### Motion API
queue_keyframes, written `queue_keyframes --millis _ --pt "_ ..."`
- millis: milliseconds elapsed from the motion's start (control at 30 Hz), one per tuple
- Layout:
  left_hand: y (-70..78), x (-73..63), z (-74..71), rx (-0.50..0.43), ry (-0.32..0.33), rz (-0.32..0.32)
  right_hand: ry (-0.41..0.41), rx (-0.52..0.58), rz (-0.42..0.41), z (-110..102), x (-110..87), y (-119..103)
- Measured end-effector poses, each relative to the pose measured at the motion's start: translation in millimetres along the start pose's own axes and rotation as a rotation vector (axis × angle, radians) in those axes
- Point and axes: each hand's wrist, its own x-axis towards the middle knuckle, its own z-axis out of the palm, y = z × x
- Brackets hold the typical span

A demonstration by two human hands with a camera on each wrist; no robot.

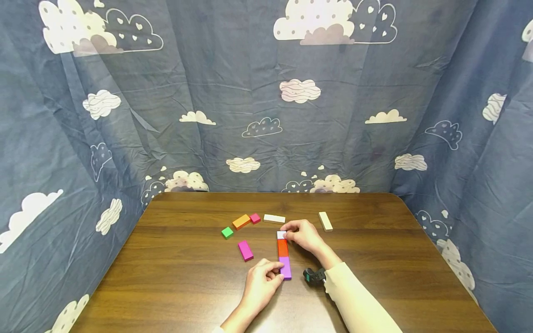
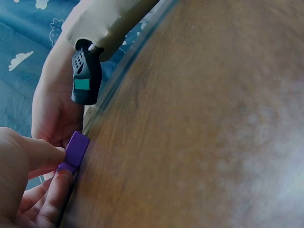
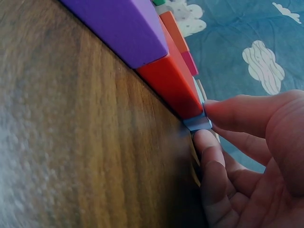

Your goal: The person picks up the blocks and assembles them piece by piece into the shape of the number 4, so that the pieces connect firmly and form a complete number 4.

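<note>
Adjoining the far end of the red block [image 1: 283,248], the pale blue block [image 1: 281,235] is pinched between the nearly closed fingers of the right hand [image 1: 303,235]. At the red block's near end, the purple block [image 1: 285,268] is gripped likewise by the left hand [image 1: 260,282]. The red block's long axis is directed away from the person across the surface [image 1: 175,259].

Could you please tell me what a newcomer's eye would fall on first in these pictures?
Most likely the straight line of a purple block, a red block and a pale blue block near the middle of the brown table, with the left hand holding the near purple end and the right hand pinching the far pale blue one. Next, perhaps, the blue curtain with its pale clouds, behind the table.
</note>
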Motion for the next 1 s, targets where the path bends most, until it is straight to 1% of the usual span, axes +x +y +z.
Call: queue_keyframes --millis 167,267,500,733,1000 --pt "0.9 -0.4 -0.3 0.014 0.009 0.027 -0.002 0.006 0.002 0.2 -1.3 -1.3" --pt "0.5 -0.7 -0.2 0.009 0.011 0.032 -0.002 0.010 0.004 0.0 -2.3 -2.0" --pt "-0.1 -0.2 -0.4 0.004 -0.002 0.010 0.006 0.005 0.006 0.0 -3.0 -1.9" --pt "-0.7 0.1 0.0 0.006 0.010 0.030 0.019 -0.003 0.001 0.8 -0.8 -0.1" --pt "-0.9 0.5 0.3 -0.004 -0.009 0.003 0.020 0.007 0.015 1.6 -1.2 0.9"
